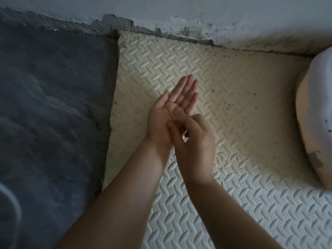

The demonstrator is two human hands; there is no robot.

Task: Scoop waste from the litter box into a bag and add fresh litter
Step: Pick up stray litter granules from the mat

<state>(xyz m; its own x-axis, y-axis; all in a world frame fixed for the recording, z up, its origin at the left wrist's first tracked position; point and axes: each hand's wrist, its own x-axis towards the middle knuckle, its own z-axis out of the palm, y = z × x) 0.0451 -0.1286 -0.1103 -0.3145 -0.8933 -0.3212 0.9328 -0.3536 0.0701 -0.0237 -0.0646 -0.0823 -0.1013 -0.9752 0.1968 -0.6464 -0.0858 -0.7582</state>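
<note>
My left hand [172, 112] is held out flat, palm up, fingers straight, above a cream foam mat [233, 72]. My right hand [195, 141] lies over its heel with the fingers curled, their tips touching the left palm; I see nothing held between them. A white rounded tub, apparently the litter box [316, 108], shows only partly at the right edge, with dark smudges on its side. No scoop, bag or litter is in view.
A white foam mat [251, 212] joins the cream one at the front. Dark grains speckle the cream mat near the tub. Dark bare floor [53, 105] lies to the left, a chipped wall [197, 18] behind. A pale curved edge [12, 203] shows at bottom left.
</note>
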